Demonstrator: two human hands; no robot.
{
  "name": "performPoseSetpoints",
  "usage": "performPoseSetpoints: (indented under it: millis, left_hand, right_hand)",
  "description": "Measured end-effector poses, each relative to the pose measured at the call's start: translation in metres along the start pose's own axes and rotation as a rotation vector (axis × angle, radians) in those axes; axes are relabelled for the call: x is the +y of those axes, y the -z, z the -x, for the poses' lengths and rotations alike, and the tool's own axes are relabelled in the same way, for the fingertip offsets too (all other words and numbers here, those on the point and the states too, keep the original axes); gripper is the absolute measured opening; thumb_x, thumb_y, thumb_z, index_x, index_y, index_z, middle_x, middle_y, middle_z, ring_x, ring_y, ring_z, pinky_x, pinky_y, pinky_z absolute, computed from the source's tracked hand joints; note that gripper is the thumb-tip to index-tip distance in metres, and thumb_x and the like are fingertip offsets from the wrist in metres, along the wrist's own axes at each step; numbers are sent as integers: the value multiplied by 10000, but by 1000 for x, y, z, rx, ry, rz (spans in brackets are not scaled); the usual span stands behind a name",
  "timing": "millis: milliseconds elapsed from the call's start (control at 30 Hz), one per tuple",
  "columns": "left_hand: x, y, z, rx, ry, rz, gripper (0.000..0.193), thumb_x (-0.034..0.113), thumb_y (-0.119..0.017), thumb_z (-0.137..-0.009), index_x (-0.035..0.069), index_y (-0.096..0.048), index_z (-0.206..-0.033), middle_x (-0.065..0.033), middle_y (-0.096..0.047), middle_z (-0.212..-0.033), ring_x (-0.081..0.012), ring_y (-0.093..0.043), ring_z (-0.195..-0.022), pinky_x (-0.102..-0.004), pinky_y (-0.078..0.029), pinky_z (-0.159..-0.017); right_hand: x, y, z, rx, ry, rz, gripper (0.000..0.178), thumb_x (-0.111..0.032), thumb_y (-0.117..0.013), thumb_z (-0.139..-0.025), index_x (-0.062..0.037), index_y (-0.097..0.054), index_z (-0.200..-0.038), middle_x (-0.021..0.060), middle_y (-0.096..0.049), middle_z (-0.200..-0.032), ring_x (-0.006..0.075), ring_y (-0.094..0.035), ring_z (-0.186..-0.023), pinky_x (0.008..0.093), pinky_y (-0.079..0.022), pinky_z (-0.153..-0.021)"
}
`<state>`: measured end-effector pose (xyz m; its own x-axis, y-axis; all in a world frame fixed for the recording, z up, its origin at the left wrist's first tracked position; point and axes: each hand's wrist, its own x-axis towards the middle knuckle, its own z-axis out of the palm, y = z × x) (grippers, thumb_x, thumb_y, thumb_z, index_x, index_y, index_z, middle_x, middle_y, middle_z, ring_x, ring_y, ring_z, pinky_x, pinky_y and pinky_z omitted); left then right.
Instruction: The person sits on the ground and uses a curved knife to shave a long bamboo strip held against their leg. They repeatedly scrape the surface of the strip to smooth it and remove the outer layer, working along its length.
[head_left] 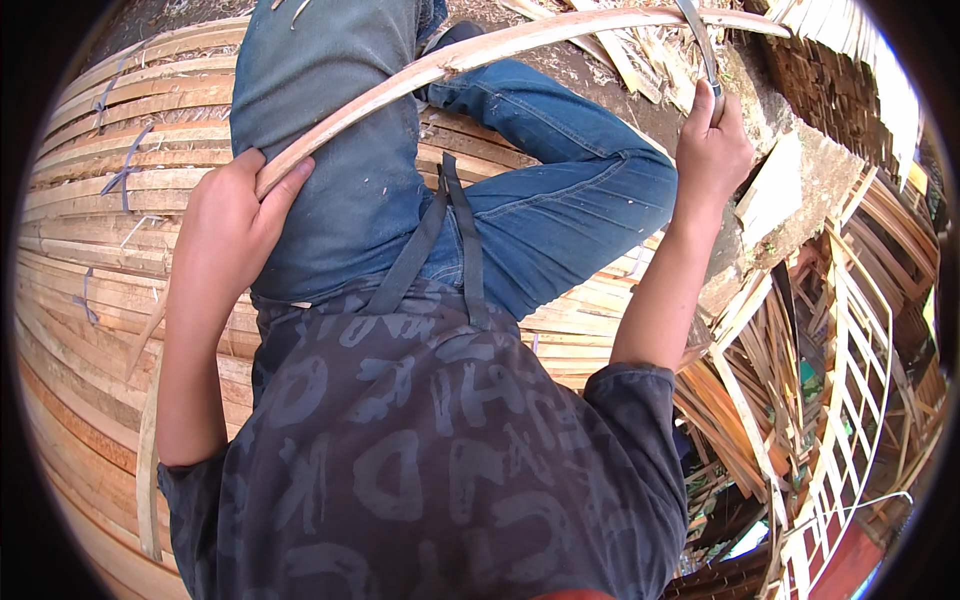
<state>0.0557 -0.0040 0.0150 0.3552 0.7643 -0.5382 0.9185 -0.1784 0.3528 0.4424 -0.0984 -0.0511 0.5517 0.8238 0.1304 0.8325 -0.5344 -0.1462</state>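
A long, pale wooden strip [450, 62] runs from my left hand, over my jeans, to the upper right; it looks curved in this wide view. My left hand [232, 215] is closed around its near end, the thumb lying along the wood. In my right hand [715, 145] is the dark handle of a knife [697, 35]. The knife's blade reaches up to the strip and crosses it toward the strip's far end. Whether the edge bites into the wood is too small to tell.
Bundles of sawn wooden slats [120, 190], tied with thin string, lie at the left and beneath me. Shavings and offcuts [625, 60] cover the ground ahead. At the right are a flat stone-like slab [790, 215], heaped thin strips [745, 420] and a pale lattice frame [850, 390].
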Motion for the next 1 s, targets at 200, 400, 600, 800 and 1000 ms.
performPoseSetpoints:
  millis: [200, 400, 600, 800, 1000]
  left_hand:
    - [3, 1, -2, 2, 2, -42, 500, 361, -612, -915, -69, -500, -686, -265, -501, -590, -442, -524, -590, -446, -409, -557]
    - [2, 3, 1, -23, 34, -19, 518, 386, -609, -909, -75, -525, -687, -285, -527, -613, -457, -561, -627, -470, -430, -574]
    - [-1, 3, -3, 5, -12, -76, 562, 438, -616, -888, -80, -550, -680, -303, -551, -637, -464, -590, -668, -491, -461, -604]
    - [9, 3, 2, -8, -5, -48, 500, 378, -609, -911, -60, -517, -686, -270, -521, -614, -444, -558, -630, -460, -424, -586]
    - [2, 7, -3, -46, 23, 7, 503, 372, -594, -922, -66, -512, -689, -258, -494, -596, -419, -528, -598, -449, -404, -575]
  right_hand:
    - [-31, 8, 30, -36, 138, -84, 326, -367, -621, -905, -81, -547, -767, 106, -578, -561, 329, -598, -519, 404, -467, -493]
    - [6, 3, -2, 83, 70, 152, 375, -405, -584, -921, -89, -528, -727, 82, -561, -530, 310, -595, -504, 396, -449, -459]
    - [-17, 4, 16, -13, 102, 19, 395, -411, -584, -921, -82, -516, -714, 101, -564, -540, 324, -583, -506, 401, -447, -472]
    - [39, -9, 4, 7, 113, 108, 409, -434, -569, -925, -79, -506, -730, 120, -587, -573, 341, -598, -528, 443, -444, -477]
    - [-44, 18, 35, 0, 340, -70, 387, -424, -549, -937, -84, -517, -755, 102, -581, -540, 327, -610, -508, 396, -464, -458]
